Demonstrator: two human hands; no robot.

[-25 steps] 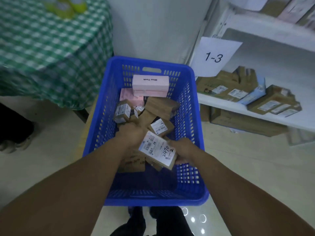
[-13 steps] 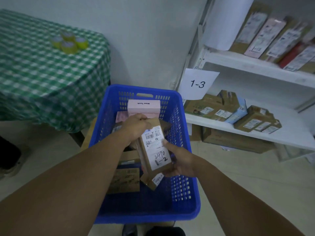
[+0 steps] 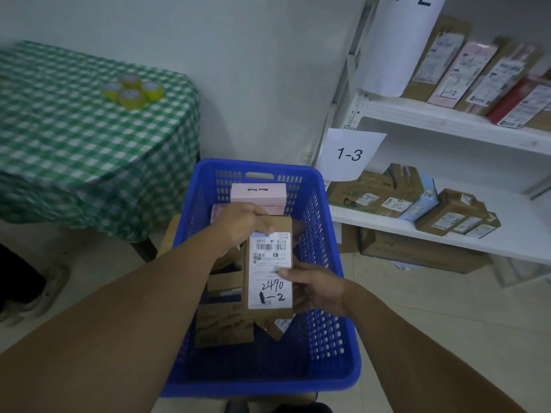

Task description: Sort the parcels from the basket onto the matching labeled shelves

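The parcel (image 3: 269, 272) marked 1-2 has risen from the blue basket (image 3: 323, 338), its label now upright. The left hand (image 3: 241, 225) grips its top and the right hand (image 3: 316, 290) pinches its right edge. Right of the grip stand white shelves (image 3: 441, 116); left, a green-checked tablecloth (image 3: 74, 144).

Left hand (image 3: 241, 223) and right hand (image 3: 316, 289) with a grip on labelled parcel (image 3: 269, 269), above blue basket (image 3: 337, 293), beside shelf (image 3: 447, 234)

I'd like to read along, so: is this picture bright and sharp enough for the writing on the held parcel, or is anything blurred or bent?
Head view: dim, bluish light, yet the label on the parcel reads clearly, 2490 and 1-2; the checked tablecloth at left is smeared by blur; the white shelf slants, likely wide-lens distortion.
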